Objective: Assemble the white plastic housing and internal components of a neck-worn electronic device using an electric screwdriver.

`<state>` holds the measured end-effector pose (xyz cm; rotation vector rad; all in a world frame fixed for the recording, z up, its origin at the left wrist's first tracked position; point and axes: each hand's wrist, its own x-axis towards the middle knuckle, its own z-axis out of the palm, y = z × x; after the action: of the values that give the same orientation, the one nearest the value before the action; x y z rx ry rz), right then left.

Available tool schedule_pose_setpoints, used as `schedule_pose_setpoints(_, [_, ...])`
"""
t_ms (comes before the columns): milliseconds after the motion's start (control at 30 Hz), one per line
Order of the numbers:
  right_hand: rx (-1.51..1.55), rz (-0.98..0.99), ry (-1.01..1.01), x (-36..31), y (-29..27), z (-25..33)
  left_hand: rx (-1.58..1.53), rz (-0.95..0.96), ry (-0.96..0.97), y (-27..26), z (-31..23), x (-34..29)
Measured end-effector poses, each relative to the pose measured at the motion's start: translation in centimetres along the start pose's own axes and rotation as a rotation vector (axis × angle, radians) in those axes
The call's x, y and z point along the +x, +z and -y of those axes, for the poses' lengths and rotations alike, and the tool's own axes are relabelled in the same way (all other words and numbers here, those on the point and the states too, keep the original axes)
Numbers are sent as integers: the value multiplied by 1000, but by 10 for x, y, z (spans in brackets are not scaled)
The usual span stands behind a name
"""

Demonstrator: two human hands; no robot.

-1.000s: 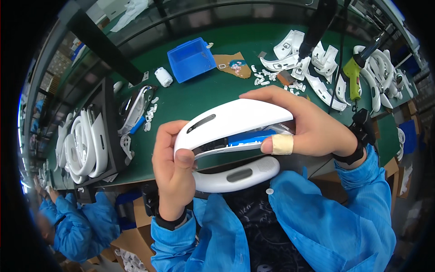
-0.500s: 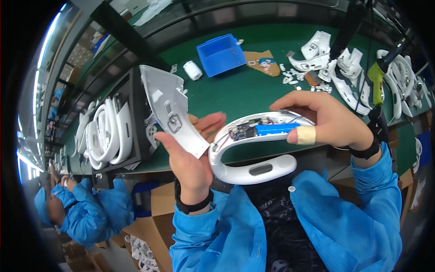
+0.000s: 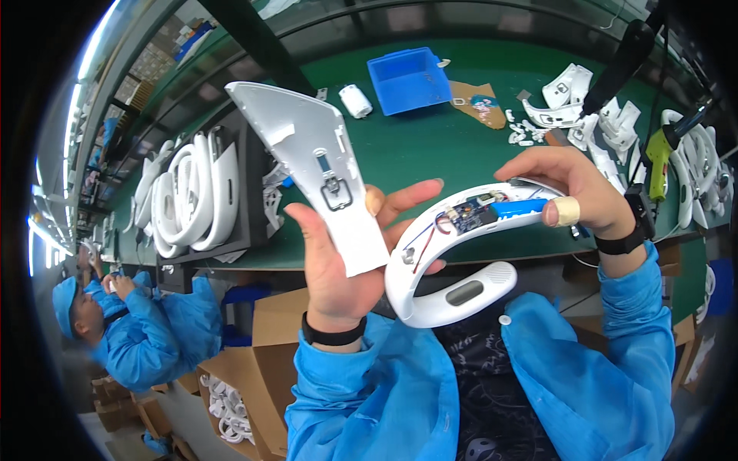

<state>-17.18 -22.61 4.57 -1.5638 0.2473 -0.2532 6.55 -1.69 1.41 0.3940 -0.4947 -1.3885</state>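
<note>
My left hand [image 3: 332, 280] holds a long curved white plastic cover [image 3: 296, 138] upright between thumb and fingers, its inner side with a small black-framed fitting facing me. Some of its fingers stretch out behind the cover. My right hand [image 3: 588, 188], with tape round the thumb, grips the far end of a white U-shaped neckband device [image 3: 405, 296]. This upper arm is uncovered, showing a circuit board [image 3: 470, 215], a blue battery [image 3: 516, 208] and thin wires. The device's bend meets the cover's lower end beside my left fingers. Its lower arm carries an oval grey window and a grille.
Behind lie a blue bin [image 3: 407, 81], a small white cylinder [image 3: 355, 101] and brown card [image 3: 480, 104]. White shells [image 3: 569, 84] and a green electric screwdriver [image 3: 658, 161] are at right. White neckbands [image 3: 196, 196] fill a black tray at left. A co-worker [image 3: 146, 330] sits far left.
The cover has swung to show more of its inner face, and my left fingers have spread. The device has shifted right with my right hand, its opened arm turned more toward me.
</note>
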Motion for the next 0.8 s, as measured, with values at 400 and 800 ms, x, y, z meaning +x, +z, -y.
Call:
schedule_pose_setpoints(400, [18,36,-112,0,-13,6,-41,161,-80,20,-22,-2])
schedule_pose_setpoints(800, [-54,44,-151,25,-17,15,199,51,170,31,-16,0])
